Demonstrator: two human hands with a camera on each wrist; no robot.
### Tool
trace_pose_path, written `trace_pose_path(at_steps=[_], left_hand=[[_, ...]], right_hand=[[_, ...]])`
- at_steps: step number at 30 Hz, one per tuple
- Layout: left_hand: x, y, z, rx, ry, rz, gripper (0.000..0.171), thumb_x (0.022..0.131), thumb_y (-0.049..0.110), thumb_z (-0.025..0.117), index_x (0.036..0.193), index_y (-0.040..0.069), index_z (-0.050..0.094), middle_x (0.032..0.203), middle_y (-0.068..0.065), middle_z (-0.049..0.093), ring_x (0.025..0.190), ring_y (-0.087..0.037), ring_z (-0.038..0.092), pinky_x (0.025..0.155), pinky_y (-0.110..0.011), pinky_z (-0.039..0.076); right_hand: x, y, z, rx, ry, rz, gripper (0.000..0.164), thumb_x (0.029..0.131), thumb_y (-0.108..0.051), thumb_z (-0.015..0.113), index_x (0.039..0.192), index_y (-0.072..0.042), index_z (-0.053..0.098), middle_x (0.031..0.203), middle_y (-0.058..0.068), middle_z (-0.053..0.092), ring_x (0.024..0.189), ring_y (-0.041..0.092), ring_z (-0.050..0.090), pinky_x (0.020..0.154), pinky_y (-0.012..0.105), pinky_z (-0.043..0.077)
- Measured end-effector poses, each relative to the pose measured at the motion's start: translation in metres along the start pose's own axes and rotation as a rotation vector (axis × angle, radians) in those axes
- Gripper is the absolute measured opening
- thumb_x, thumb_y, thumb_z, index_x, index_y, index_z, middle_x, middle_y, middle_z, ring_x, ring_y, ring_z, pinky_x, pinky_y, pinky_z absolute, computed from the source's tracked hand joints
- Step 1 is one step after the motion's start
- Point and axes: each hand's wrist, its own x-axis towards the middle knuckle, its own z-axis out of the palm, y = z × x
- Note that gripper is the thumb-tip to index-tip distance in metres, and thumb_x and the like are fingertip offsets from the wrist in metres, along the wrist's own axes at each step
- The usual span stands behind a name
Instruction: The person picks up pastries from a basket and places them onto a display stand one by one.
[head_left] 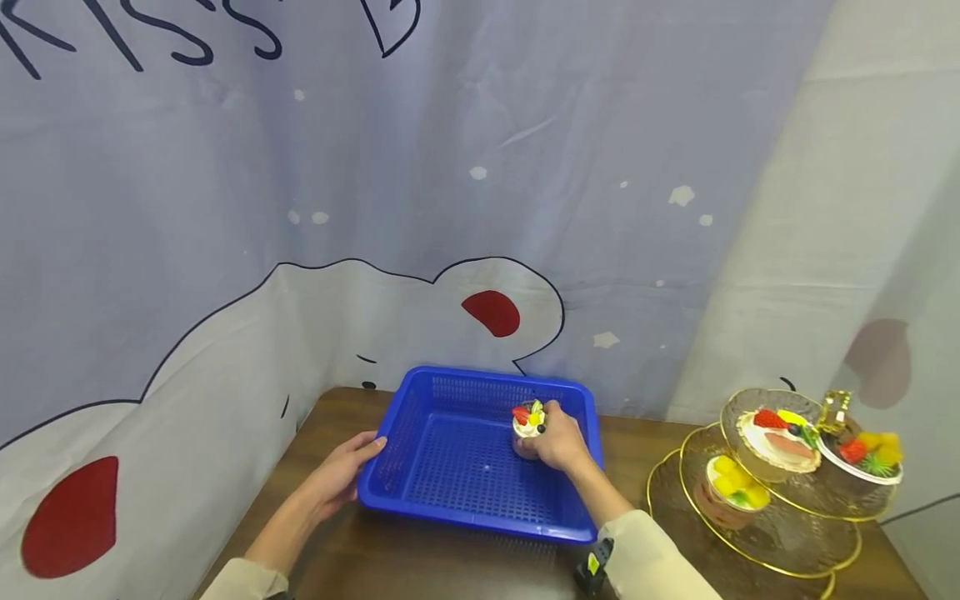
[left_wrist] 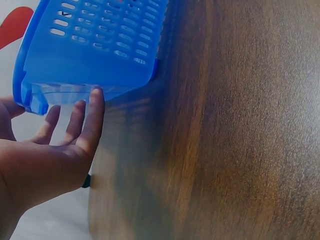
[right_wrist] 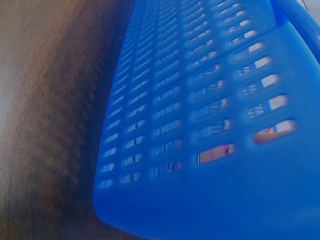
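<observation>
A blue plastic basket (head_left: 480, 467) with slotted walls stands on the wooden table. My left hand (head_left: 341, 475) grips its left rim, the thumb over the edge and the fingertips against the outer wall, as the left wrist view shows at the hand (left_wrist: 55, 150). Inside the basket, toward its right side, my right hand (head_left: 561, 437) holds a small dessert cup (head_left: 527, 427) topped with cream, strawberry and other fruit. In the right wrist view the basket wall (right_wrist: 210, 200) hides most of that hand; only bits of skin show through the slots.
To the right stands a tiered glass stand (head_left: 802, 542) with gold rims. It bears a mango-topped cup (head_left: 731, 493), a fruit tart (head_left: 778, 442) and a white-rimmed fruit bowl (head_left: 862, 457). A printed curtain (head_left: 480, 208) hangs right behind the table (head_left: 420, 558).
</observation>
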Motion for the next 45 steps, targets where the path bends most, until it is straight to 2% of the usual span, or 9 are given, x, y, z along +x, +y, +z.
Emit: trace_pose_path(at_steps=[8,17,24,30,39,45], left_hand=[[-0.005,-0.006,-0.005,-0.008,0.021,0.034,0.063,0.11,0.04,0.057,0.155,0.0,0.037,0.116,-0.014,0.071,0.101,-0.026,0.072,0.08,-0.04,0.061],[-0.007,-0.011,-0.007,-0.006,-0.024,0.041,0.063,0.111,0.041,0.055,0.156,0.0,0.037,0.12,-0.014,0.071,0.102,-0.025,0.072,0.081,-0.039,0.06],[-0.008,-0.01,-0.008,-0.011,-0.011,0.041,0.066,0.11,0.042,0.057,0.157,0.0,0.036,0.121,-0.015,0.071,0.103,-0.025,0.072,0.082,-0.039,0.06],[-0.002,-0.008,-0.004,-0.025,-0.01,0.045,0.064,0.11,0.04,0.057,0.156,0.0,0.037,0.124,-0.017,0.07,0.105,-0.027,0.072,0.084,-0.042,0.061],[0.005,-0.01,0.0,-0.027,-0.008,0.039,0.063,0.109,0.041,0.058,0.155,0.001,0.039,0.121,-0.015,0.071,0.103,-0.027,0.072,0.082,-0.041,0.06],[0.003,-0.007,-0.002,-0.022,-0.005,0.033,0.064,0.11,0.04,0.058,0.156,0.001,0.039,0.123,-0.016,0.07,0.106,-0.027,0.071,0.084,-0.042,0.06]], right_hand=[[0.001,-0.004,0.007,0.005,-0.005,-0.048,0.077,0.076,-0.023,0.097,0.135,0.004,0.056,0.112,0.019,0.071,0.102,0.033,0.067,0.09,0.051,0.055],[-0.005,-0.005,0.006,-0.009,-0.021,-0.082,0.072,0.075,-0.022,0.097,0.131,0.002,0.059,0.108,0.016,0.071,0.099,0.031,0.067,0.087,0.05,0.055],[-0.006,-0.008,0.008,-0.018,-0.016,-0.112,0.073,0.075,-0.024,0.098,0.132,0.002,0.06,0.112,0.017,0.071,0.102,0.031,0.067,0.089,0.05,0.055],[-0.005,-0.006,0.007,-0.01,-0.009,-0.173,0.072,0.074,-0.025,0.098,0.131,0.0,0.062,0.116,0.015,0.072,0.106,0.03,0.067,0.092,0.051,0.054],[-0.014,-0.016,-0.008,0.037,-0.019,-0.231,0.073,0.077,-0.027,0.097,0.134,-0.003,0.059,0.119,0.012,0.07,0.107,0.026,0.065,0.092,0.047,0.054],[-0.031,-0.037,-0.032,0.072,-0.051,-0.3,0.073,0.079,-0.031,0.096,0.137,-0.006,0.059,0.122,0.005,0.068,0.105,0.02,0.061,0.089,0.041,0.052]])
